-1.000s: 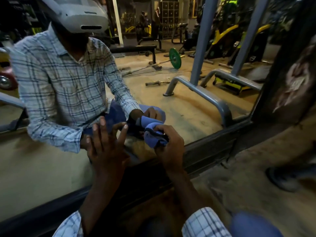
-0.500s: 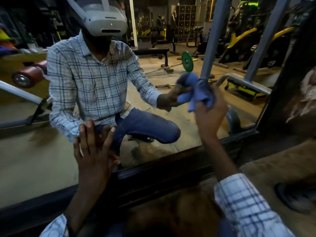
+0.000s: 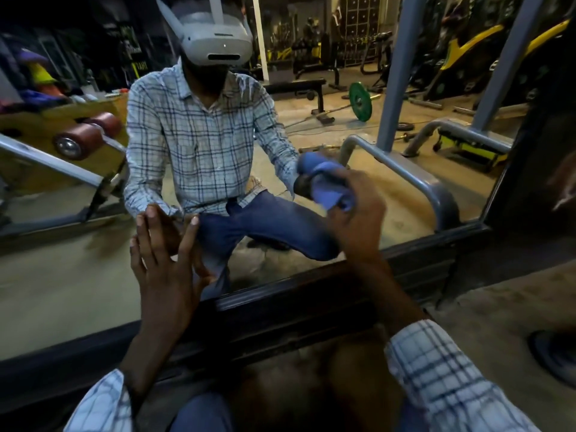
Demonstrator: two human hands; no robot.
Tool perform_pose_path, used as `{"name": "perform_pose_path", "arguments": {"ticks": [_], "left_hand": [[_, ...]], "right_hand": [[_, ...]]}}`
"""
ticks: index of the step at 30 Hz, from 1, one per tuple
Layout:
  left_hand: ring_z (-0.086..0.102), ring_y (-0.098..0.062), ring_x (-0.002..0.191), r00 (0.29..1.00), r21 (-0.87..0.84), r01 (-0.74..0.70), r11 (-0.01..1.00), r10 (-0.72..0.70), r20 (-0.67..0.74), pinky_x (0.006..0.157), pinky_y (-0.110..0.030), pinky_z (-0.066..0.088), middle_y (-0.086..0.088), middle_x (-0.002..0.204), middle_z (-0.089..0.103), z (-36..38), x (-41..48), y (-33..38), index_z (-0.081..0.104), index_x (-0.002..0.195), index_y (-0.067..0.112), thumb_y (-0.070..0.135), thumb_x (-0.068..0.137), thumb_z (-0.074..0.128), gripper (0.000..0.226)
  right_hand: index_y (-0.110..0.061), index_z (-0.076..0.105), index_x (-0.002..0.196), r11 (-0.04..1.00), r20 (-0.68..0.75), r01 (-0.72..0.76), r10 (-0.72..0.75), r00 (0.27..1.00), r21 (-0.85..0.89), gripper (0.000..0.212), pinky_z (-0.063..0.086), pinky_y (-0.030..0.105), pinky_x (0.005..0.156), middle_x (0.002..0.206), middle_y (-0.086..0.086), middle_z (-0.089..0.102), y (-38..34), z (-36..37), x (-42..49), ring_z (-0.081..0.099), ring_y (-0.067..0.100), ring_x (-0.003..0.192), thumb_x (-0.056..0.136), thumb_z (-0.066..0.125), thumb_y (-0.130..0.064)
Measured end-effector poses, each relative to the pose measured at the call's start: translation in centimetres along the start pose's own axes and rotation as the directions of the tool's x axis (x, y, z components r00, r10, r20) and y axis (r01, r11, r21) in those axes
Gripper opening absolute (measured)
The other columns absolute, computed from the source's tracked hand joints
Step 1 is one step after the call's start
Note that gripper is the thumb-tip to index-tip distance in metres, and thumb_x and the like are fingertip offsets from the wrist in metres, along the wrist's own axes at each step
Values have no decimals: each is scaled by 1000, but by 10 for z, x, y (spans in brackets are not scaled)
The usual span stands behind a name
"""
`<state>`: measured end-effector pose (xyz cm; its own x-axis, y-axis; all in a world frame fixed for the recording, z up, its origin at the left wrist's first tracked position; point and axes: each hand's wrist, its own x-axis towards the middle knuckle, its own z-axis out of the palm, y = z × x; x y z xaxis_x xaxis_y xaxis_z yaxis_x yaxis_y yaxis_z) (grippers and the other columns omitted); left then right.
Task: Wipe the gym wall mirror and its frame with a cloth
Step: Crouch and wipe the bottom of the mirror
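The wall mirror (image 3: 62, 275) fills the upper view and shows my crouching reflection. Its dark frame (image 3: 296, 304) runs along the bottom edge and up the right side. My left hand (image 3: 165, 263) lies flat against the glass with fingers straight, low and left of centre. My right hand (image 3: 358, 219) grips a bunched blue cloth (image 3: 333, 191) and holds it against the glass, above the bottom frame rail and right of centre.
A grey metal machine bar (image 3: 436, 188) and upright posts appear in the reflection at right. A dark wall panel (image 3: 536, 169) borders the mirror on the right. A sandal (image 3: 554, 353) lies on the floor at lower right. My knees are close to the frame.
My right hand with the cloth went up the glass from near the bottom rail, then came back down a little. The view has tilted upward. My left hand stays flat on the mirror.
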<state>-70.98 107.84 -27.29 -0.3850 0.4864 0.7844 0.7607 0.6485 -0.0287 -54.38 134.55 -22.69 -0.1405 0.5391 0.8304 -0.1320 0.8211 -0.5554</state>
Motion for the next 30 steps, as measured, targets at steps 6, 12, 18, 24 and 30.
{"name": "perform_pose_path", "arguments": {"ticks": [6,12,18,24,30], "left_hand": [[-6,-42,159,1000,-15,14,1000,-14,5,122,-62,12,-25,171,-8,-3,0,4,25,164,23,27,62,99,126],[-10,-41,159,996,-24,73,997,-72,60,123,-61,13,-23,171,-15,-7,-5,15,16,167,24,21,65,97,131],[-10,-42,159,995,-13,85,996,-84,58,122,-63,15,-23,171,-15,-5,-9,23,14,167,21,19,72,92,123],[-8,-40,160,996,4,65,998,-66,67,118,-65,21,-24,171,-10,-3,-12,17,14,167,21,24,76,90,119],[-6,-41,160,997,16,43,999,-44,64,116,-65,24,-23,172,-10,-2,-15,11,18,167,21,25,74,92,119]], "right_hand": [[-5,67,120,993,-26,-95,97,995,65,45,50,21,99,117,-4,62,-4,46,-84,58,3,111,79,70,13],[-12,68,115,995,539,97,-92,837,20,34,57,45,82,115,3,67,23,38,-142,66,25,103,83,72,-1],[-18,69,113,937,28,-350,350,936,-9,34,55,30,94,113,-1,70,48,4,-134,67,15,108,83,78,-3],[-23,72,116,886,317,-425,355,879,185,34,54,29,97,117,-12,70,-52,102,-199,65,6,112,84,66,-11],[-24,71,113,972,477,-193,108,872,134,47,57,35,89,114,-10,71,-6,56,-164,68,12,106,75,72,4]]}}
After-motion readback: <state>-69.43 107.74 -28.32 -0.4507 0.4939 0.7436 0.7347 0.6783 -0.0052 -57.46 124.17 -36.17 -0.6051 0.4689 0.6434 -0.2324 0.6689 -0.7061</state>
